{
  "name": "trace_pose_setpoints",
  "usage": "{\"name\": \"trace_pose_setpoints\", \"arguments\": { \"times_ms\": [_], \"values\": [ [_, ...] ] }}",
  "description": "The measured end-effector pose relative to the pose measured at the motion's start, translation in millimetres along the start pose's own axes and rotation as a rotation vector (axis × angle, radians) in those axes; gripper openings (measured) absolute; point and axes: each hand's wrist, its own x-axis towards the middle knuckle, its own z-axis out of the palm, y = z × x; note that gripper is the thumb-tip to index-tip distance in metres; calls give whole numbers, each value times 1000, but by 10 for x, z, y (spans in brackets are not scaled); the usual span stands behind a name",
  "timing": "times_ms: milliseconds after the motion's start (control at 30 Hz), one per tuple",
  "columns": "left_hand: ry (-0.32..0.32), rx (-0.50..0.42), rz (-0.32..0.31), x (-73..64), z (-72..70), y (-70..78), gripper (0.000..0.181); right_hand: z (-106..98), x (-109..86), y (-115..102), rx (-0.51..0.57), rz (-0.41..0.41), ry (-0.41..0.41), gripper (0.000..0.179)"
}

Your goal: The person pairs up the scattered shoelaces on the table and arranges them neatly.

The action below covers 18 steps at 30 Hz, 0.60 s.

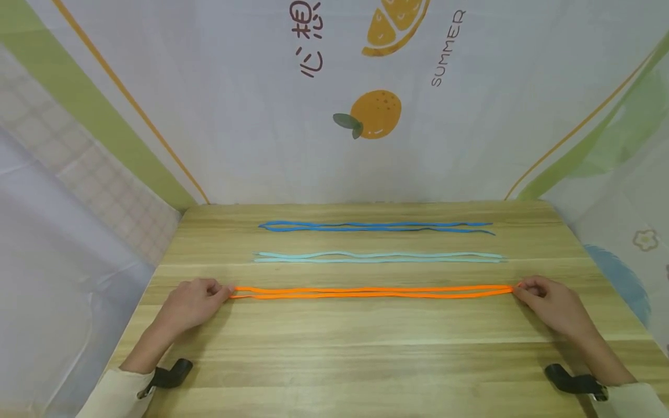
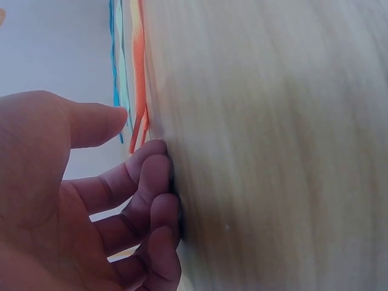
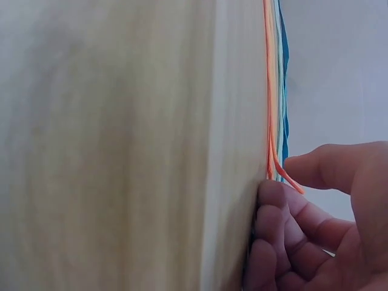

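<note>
Two orange shoelaces point(image 1: 376, 293) stretch side by side across the wooden table. At their left ends is my left hand point(image 1: 195, 302), its thumb and index fingertip apart in the left wrist view, with the orange lace tips point(image 2: 138, 130) between them. My right hand point(image 1: 551, 302) touches the other ends. In the right wrist view, one orange lace end point(image 3: 290, 180) bends over the index finger, and the thumb hovers close without visibly pressing it. The remaining fingers of both hands are loosely bent against the tabletop.
Beyond the orange laces lie a pair of pale mint shoelaces point(image 1: 376, 258) and, farther back, blue shoelaces point(image 1: 376, 226), roughly parallel. The wooden table point(image 1: 366, 360) ends at a printed cloth point(image 1: 261, 145) hanging at the back and sides.
</note>
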Motion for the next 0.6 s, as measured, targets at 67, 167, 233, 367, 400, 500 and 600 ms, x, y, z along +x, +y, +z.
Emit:
{"name": "trace_pose_setpoints", "arguments": {
  "times_ms": [67, 167, 233, 367, 400, 500, 600],
  "values": [
    [-5, 4, -6, -5, -3, -1, 42, -5, -1, 8, 6, 2, -12, 38],
    [-2, 7, -12, -10, -1, 1, 41, -14, -14, 23, 8, 5, -23, 37],
    [3, 7, -17, -16, -3, 7, 41, -23, -26, 29, 8, 10, -29, 39],
    [0, 7, -30, -24, -30, 10, 42, -71, -33, 36, 23, 31, -56, 44],
    [-6, 10, -40, -26, -41, 7, 42, -89, -32, 39, 26, 33, -67, 45],
    [-13, 12, -58, -32, -83, -12, 43, -135, -27, 51, 20, 31, -68, 45],
    [22, 19, -52, -23, -134, -5, 42, -163, -22, 47, -5, -2, -1, 39]
  ]
}}
